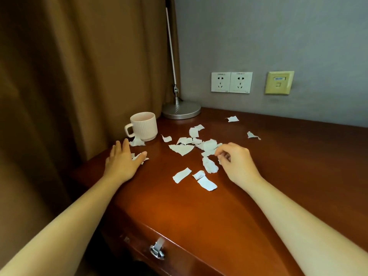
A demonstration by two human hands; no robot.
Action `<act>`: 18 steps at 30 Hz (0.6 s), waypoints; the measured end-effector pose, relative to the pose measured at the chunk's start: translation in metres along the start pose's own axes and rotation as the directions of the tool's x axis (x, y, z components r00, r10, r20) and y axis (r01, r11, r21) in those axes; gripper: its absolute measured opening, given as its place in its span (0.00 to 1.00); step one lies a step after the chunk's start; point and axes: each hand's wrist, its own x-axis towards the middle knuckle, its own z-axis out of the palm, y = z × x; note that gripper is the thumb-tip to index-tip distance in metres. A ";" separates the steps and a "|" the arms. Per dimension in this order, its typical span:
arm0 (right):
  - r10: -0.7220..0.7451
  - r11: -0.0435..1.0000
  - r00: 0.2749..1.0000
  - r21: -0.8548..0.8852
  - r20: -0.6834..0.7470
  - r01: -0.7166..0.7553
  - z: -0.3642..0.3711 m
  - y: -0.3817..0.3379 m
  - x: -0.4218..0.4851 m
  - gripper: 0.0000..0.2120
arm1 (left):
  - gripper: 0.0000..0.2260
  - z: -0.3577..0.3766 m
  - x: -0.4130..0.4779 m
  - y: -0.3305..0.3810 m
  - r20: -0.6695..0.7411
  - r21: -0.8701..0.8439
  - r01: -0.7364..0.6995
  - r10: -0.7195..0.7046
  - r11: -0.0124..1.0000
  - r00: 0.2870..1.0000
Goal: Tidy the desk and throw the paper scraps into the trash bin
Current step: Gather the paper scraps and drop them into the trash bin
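Several torn white paper scraps (182, 149) lie scattered over the reddish wooden desk (179, 212). My left hand (122, 160) lies flat and spread near the desk's left edge, its thumb touching a small scrap (144, 159). My right hand (236, 161) is curled at the right side of the main pile, fingertips pinching at a scrap (208, 152) there. Two lone scraps (232, 118) lie farther back on the right. No trash bin is in view.
A white ribbed mug (144, 125) stands at the back left with a scrap under its base. A lamp's round metal base (181, 110) sits in the corner. Brown curtain (69, 86) hangs left. Wall sockets (231, 82) are behind. A drawer handle (157, 251) is below.
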 end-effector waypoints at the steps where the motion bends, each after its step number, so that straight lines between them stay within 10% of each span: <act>1: -0.010 1.000 1.000 0.007 0.010 0.010 0.001 0.000 -0.001 0.08 | 0.36 0.000 0.007 0.000 -0.002 0.001 -0.008 0.008 1.000 1.000; 18: 0.001 0.986 0.996 -0.165 0.084 0.013 0.007 0.007 0.006 0.15 | 0.15 0.003 0.015 0.012 0.053 -0.030 -0.326 0.327 0.945 0.943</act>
